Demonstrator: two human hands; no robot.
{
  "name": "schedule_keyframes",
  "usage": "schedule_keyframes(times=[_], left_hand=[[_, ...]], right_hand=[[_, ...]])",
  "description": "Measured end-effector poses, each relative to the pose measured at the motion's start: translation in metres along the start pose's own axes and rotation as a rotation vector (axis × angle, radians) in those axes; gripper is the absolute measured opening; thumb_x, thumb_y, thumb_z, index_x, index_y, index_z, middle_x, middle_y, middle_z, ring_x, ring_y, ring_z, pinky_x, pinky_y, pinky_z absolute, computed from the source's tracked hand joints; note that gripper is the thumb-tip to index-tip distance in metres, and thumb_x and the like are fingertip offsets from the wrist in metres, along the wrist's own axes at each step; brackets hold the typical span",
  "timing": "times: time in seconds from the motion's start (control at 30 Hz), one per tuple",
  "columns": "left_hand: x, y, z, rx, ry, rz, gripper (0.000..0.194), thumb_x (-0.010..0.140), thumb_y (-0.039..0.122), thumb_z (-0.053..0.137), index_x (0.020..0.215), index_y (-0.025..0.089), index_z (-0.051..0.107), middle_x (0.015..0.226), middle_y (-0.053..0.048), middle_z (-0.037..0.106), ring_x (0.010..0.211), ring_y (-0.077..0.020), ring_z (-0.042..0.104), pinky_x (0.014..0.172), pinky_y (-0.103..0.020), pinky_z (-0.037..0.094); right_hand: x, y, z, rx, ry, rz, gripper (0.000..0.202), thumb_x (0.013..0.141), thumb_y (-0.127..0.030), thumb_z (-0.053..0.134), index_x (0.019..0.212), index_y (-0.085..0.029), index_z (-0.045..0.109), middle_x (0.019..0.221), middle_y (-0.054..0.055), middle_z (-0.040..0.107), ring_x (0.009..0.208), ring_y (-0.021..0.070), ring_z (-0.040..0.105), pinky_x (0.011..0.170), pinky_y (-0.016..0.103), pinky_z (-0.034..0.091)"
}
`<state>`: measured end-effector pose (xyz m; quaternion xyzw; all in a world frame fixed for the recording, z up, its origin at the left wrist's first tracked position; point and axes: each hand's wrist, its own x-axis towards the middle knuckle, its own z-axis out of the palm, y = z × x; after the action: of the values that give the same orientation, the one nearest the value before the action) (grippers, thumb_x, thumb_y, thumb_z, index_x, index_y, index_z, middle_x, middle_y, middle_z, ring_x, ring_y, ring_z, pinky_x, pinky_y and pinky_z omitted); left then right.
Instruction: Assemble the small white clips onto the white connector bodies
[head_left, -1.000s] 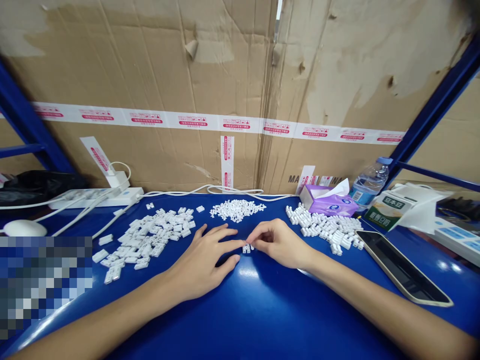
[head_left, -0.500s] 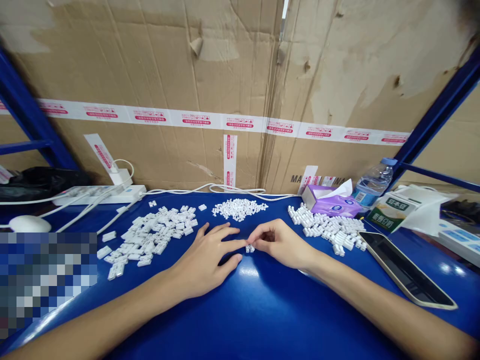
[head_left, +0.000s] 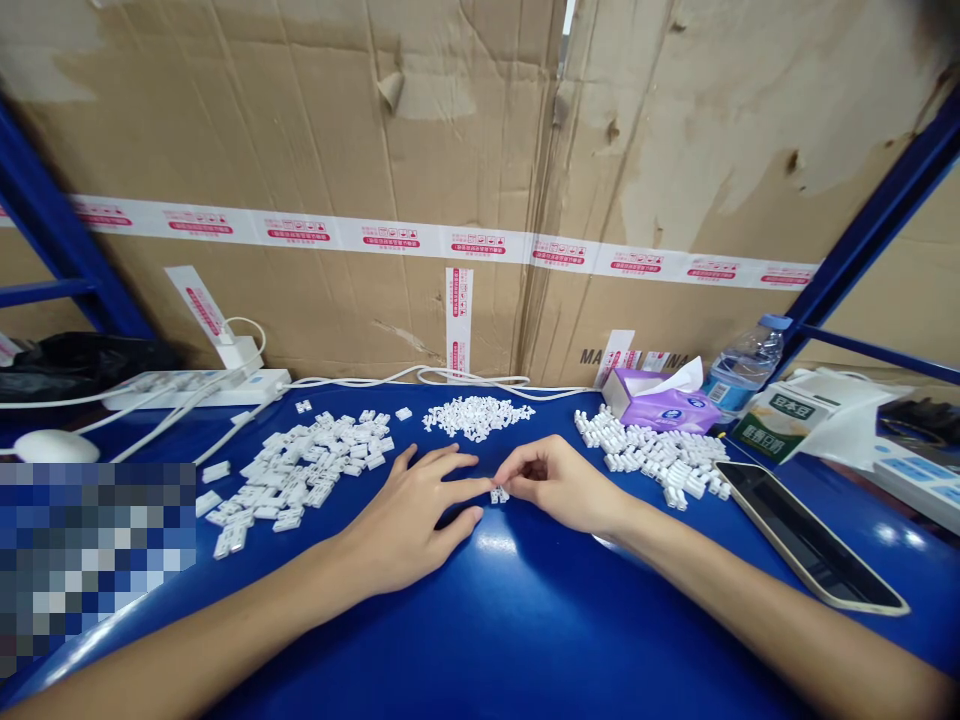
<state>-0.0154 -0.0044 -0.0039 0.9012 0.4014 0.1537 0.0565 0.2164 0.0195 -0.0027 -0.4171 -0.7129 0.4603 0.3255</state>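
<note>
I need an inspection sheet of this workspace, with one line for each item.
Surface: glossy blue tabletop, reflecting light.
Work parts: small white part at centre; left pile, middle pile and right pile of white plastic pieces.
Clutter: smartphone, purple tissue pack, plastic bottle and printed carton, at right.
Grip: left hand spread, index finger at the small white part; right hand with thumb and index finger close together there, hold unclear.
Cables: white cables by the power strip at left, and along the back.
Surroundings: cardboard sheets with printed tape behind; blue metal frame on both sides.

The middle pile (head_left: 478,416) lies between the left pile (head_left: 304,462) and right pile (head_left: 654,452).
</note>
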Motion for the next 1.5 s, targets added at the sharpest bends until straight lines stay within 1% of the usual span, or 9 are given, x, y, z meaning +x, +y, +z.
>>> schedule_keyframes(times=[0.17, 0.5, 0.63, 0.77, 0.87, 0.97, 1.13, 1.33, 1.5], left_hand=[[-0.001, 0.001, -0.001, 0.003, -0.012, -0.004, 0.039, 0.101, 0.032, 0.051, 0.138, 0.040, 0.062, 0.148, -0.004, 0.058, 0.142, -0.0372, 0.045, 0.111, -0.077, 0.028], [0.001, 0.001, -0.001, 0.013, -0.004, -0.003, 0.038, 0.101, 0.032, 0.051, 0.136, 0.039, 0.064, 0.147, -0.005, 0.059, 0.142, -0.0367, 0.046, 0.111, -0.077, 0.028], [0.001, 0.000, 0.000, 0.012, 0.001, 0.000, 0.037, 0.101, 0.032, 0.052, 0.135, 0.041, 0.065, 0.147, -0.004, 0.059, 0.142, -0.0372, 0.046, 0.111, -0.077, 0.029], [0.000, -0.001, 0.001, 0.013, 0.001, -0.001, 0.039, 0.101, 0.033, 0.052, 0.137, 0.043, 0.062, 0.147, -0.004, 0.059, 0.142, -0.0370, 0.046, 0.110, -0.076, 0.029], [-0.001, -0.001, 0.001, 0.009, 0.002, 0.005, 0.039, 0.101, 0.033, 0.052, 0.137, 0.043, 0.062, 0.148, -0.004, 0.058, 0.142, -0.0372, 0.046, 0.110, -0.076, 0.029], [-0.001, -0.001, 0.000, 0.001, 0.002, 0.012, 0.039, 0.101, 0.031, 0.052, 0.136, 0.041, 0.063, 0.148, -0.004, 0.058, 0.142, -0.0380, 0.046, 0.110, -0.077, 0.029], [0.000, 0.001, -0.002, -0.017, -0.003, 0.002, 0.040, 0.100, 0.031, 0.053, 0.137, 0.041, 0.063, 0.147, -0.005, 0.059, 0.141, -0.0384, 0.047, 0.110, -0.077, 0.029], [-0.001, 0.000, 0.000, -0.030, 0.018, 0.008, 0.039, 0.100, 0.032, 0.055, 0.136, 0.042, 0.063, 0.146, -0.004, 0.060, 0.141, -0.0381, 0.047, 0.112, -0.076, 0.028], [-0.001, 0.000, -0.002, -0.020, 0.001, 0.000, 0.040, 0.101, 0.032, 0.053, 0.138, 0.043, 0.061, 0.147, -0.003, 0.059, 0.142, -0.0380, 0.046, 0.112, -0.076, 0.028]], right_hand=[[-0.001, -0.003, -0.002, 0.029, 0.017, 0.034, 0.010, 0.081, -0.018, 0.067, 0.083, -0.018, 0.077, 0.074, 0.002, 0.071, 0.067, 0.0147, 0.059, 0.065, 0.030, 0.043], [0.001, 0.001, 0.001, -0.072, 0.023, -0.013, 0.016, 0.082, -0.012, 0.062, 0.083, -0.018, 0.076, 0.073, 0.001, 0.070, 0.064, 0.0138, 0.057, 0.061, 0.029, 0.042], [0.001, 0.002, 0.003, -0.101, 0.043, -0.028, 0.013, 0.081, -0.011, 0.064, 0.085, -0.018, 0.075, 0.070, 0.000, 0.067, 0.062, 0.0130, 0.057, 0.059, 0.027, 0.043], [-0.001, 0.000, 0.005, -0.154, 0.073, -0.061, 0.011, 0.080, -0.010, 0.066, 0.086, -0.018, 0.073, 0.072, 0.000, 0.068, 0.064, 0.0131, 0.059, 0.059, 0.027, 0.045], [-0.005, -0.004, 0.006, -0.229, 0.078, -0.108, 0.010, 0.083, -0.012, 0.065, 0.087, -0.018, 0.073, 0.076, 0.000, 0.071, 0.065, 0.0130, 0.060, 0.061, 0.026, 0.046], [-0.009, -0.008, 0.004, -0.327, 0.051, -0.178, 0.010, 0.086, -0.016, 0.066, 0.092, -0.020, 0.073, 0.081, 0.000, 0.072, 0.068, 0.0131, 0.060, 0.063, 0.027, 0.046], [-0.012, -0.009, -0.005, -0.525, 0.025, -0.305, 0.006, 0.087, -0.024, 0.072, 0.091, -0.021, 0.073, 0.090, 0.003, 0.071, 0.082, 0.0175, 0.062, 0.075, 0.032, 0.048], [-0.013, -0.006, -0.007, -0.542, -0.001, -0.295, 0.006, 0.089, -0.023, 0.070, 0.092, -0.023, 0.075, 0.092, 0.003, 0.075, 0.091, 0.0212, 0.064, 0.083, 0.037, 0.048], [-0.014, -0.006, -0.006, -0.548, 0.014, -0.293, 0.007, 0.088, -0.021, 0.071, 0.093, -0.022, 0.074, 0.090, 0.003, 0.075, 0.089, 0.0206, 0.063, 0.080, 0.035, 0.048]])
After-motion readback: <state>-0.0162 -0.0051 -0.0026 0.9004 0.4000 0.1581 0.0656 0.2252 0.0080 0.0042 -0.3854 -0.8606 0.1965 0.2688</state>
